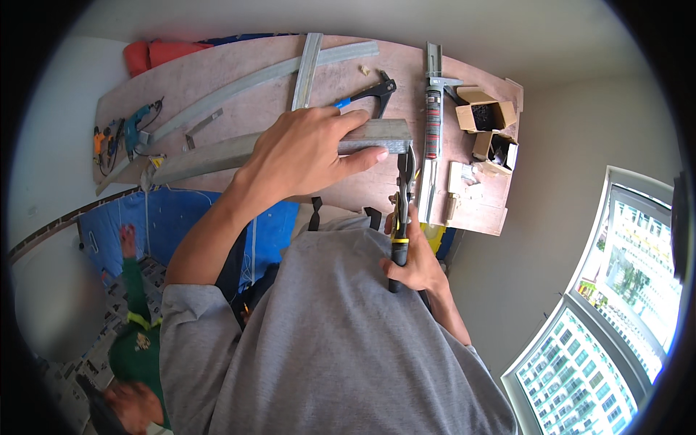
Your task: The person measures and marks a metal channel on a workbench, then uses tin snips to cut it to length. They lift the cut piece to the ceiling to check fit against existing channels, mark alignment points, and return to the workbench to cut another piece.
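My left hand (pixel 301 148) is closed over a long grey metal channel (pixel 380 134), thumb along its near side and fingers across the top. The channel runs left across the workbench (pixel 246 94). In my right hand (pixel 419 261) is a pair of snips (pixel 400 250) with black handles and a yellow band, held upright in front of my body. Their jaws are at the channel's right end; whether they bite into the metal cannot be made out. A hand riveter (pixel 377 90) with a blue grip lies beyond my left hand.
More metal channels (pixel 308 69) lie crossed at the back. On the right are a caulking gun (pixel 433 119) and open cardboard boxes (pixel 484 116) of small dark parts. A teal power drill (pixel 135 130) lies far left. Another person in green (pixel 138 362) is at lower left; a window (pixel 602 312) stands right.
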`<action>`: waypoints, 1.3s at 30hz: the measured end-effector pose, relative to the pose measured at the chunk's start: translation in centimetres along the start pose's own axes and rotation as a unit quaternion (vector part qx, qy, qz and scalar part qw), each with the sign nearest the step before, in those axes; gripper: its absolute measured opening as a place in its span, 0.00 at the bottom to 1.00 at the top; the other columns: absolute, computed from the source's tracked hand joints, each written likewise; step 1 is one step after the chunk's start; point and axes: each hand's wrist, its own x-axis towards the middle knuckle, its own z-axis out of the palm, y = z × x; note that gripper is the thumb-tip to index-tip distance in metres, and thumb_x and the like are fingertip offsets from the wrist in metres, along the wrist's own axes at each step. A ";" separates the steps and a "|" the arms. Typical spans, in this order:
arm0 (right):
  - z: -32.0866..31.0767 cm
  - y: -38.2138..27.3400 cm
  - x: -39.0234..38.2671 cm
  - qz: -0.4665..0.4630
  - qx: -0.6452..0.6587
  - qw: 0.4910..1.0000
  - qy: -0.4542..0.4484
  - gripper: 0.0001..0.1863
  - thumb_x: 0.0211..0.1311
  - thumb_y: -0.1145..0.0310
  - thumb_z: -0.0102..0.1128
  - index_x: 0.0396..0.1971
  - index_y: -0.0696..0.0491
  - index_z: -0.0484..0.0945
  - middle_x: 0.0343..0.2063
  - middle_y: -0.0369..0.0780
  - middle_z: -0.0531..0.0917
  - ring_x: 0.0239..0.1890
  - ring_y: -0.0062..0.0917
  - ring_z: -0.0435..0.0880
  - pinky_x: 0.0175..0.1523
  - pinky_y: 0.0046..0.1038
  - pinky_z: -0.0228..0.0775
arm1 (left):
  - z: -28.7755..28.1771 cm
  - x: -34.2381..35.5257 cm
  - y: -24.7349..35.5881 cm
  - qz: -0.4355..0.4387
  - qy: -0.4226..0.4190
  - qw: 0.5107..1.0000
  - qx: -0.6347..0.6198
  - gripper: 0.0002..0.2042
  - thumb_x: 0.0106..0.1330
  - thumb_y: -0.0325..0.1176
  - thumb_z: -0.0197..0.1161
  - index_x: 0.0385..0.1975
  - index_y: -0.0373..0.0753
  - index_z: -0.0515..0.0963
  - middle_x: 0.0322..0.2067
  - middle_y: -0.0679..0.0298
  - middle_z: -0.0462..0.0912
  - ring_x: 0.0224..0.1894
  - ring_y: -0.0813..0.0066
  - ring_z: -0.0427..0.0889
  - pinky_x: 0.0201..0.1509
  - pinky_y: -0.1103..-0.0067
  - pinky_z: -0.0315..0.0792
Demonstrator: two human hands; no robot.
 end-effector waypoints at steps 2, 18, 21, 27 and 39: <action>0.0 0.1 -0.1 0.011 0.007 1.000 0.002 0.53 0.38 0.69 0.66 0.71 0.55 0.52 0.43 0.42 0.70 0.46 0.33 0.71 0.57 0.33 0.65 | 0.2 0.1 0.1 0.002 0.001 1.000 0.005 0.30 0.67 0.57 0.66 0.52 0.33 0.83 0.35 0.49 0.87 0.34 0.53 0.88 0.40 0.65 0.80; -1.2 1.9 -1.9 -0.008 -0.023 0.999 0.048 0.53 0.39 0.70 0.68 0.68 0.64 0.49 0.40 0.48 0.72 0.43 0.37 0.73 0.54 0.34 0.68 | 1.9 2.5 1.4 0.045 -0.030 0.999 0.002 0.33 0.65 0.62 0.66 0.54 0.35 0.82 0.40 0.48 0.87 0.38 0.50 0.89 0.42 0.63 0.82; -1.2 2.1 -1.9 -0.025 -0.017 0.998 0.060 0.52 0.39 0.70 0.68 0.67 0.63 0.50 0.38 0.46 0.72 0.42 0.35 0.72 0.52 0.34 0.68 | 2.2 2.9 1.7 0.053 -0.028 0.998 0.002 0.33 0.65 0.62 0.66 0.54 0.34 0.82 0.40 0.48 0.87 0.38 0.51 0.89 0.42 0.63 0.83; -1.2 2.1 -2.0 -0.015 0.008 0.997 0.078 0.49 0.38 0.70 0.68 0.64 0.62 0.53 0.37 0.44 0.70 0.39 0.33 0.71 0.48 0.34 0.67 | 2.3 3.5 2.2 0.070 -0.026 0.997 -0.001 0.33 0.65 0.61 0.66 0.54 0.33 0.82 0.39 0.49 0.86 0.38 0.51 0.88 0.42 0.64 0.82; -3.9 4.1 -8.7 -0.018 -0.060 0.970 0.234 0.40 0.36 0.69 0.68 0.54 0.57 0.62 0.40 0.43 0.71 0.43 0.34 0.73 0.53 0.33 0.69 | 7.2 6.7 9.1 0.205 -0.003 0.975 -0.084 0.33 0.66 0.61 0.64 0.56 0.35 0.80 0.35 0.49 0.84 0.37 0.49 0.86 0.41 0.63 0.80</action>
